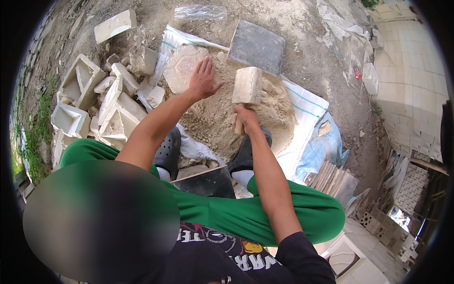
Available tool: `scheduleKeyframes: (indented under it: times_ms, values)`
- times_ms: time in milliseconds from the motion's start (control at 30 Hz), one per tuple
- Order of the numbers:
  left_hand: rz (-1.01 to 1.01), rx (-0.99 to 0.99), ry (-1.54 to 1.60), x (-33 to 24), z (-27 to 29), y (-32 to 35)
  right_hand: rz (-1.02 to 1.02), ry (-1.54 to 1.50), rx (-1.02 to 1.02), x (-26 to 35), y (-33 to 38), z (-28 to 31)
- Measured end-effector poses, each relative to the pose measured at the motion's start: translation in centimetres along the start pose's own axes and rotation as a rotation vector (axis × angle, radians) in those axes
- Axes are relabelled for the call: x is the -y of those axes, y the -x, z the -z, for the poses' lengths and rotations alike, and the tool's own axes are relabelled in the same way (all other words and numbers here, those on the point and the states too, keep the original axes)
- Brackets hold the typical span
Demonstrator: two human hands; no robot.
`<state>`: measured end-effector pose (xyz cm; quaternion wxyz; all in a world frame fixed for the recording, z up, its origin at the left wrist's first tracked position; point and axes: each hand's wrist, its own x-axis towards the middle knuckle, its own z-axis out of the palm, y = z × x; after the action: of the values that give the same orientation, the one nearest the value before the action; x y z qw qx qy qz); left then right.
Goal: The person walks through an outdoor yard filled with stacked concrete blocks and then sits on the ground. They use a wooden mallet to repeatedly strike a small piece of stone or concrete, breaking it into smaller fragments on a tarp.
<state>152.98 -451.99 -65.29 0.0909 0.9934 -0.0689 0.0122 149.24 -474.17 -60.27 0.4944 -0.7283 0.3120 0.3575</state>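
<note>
My left hand (pixel 204 80) lies flat with its fingers stretched out, over the right edge of a dusty, pale, roughly hexagonal slab (pixel 177 71). In my right hand (pixel 245 118) is a mallet (pixel 247 85), gripped by its short wooden handle. The mallet's blocky, dust-coated head points away from me, above a heap of tan sandy powder (pixel 279 109). Powder also spreads between my two hands. Under the slab and heap is a white woven sack (pixel 307 102) with green stripes. What lies directly beneath the mallet head is hidden.
Broken pale cast blocks (pixel 80 78) pile up at the left. A dark square board (pixel 257 47) lies beyond the heap. Near my clogs (pixel 168 147) is a black panel (pixel 208 183). Thin slabs (pixel 328 177) and a blue sheet (pixel 326 146) are at the right.
</note>
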Motion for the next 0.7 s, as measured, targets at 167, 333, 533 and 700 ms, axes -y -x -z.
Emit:
scheduleKeyframes:
  times_ms: [167, 333, 533, 700]
  values:
    - [-0.048, -0.083, 0.094, -4.3, -1.0, 1.0, 0.034, -0.031, -0.032, -0.3, 0.0, -0.2]
    - [-0.051, -0.097, 0.22, -2.9, -0.4, -0.9, 0.07, -0.03, -0.013, -0.7, -0.2, -0.1]
    - [-0.111, -0.057, 0.16, -1.9, 0.3, -3.6, 0.11, -0.029, -0.033, -1.3, -0.8, -0.3]
    - [-0.093, -0.052, 0.154, -1.8, -0.5, -4.6, 0.085, -0.011, -0.031, -0.7, -0.3, -0.4]
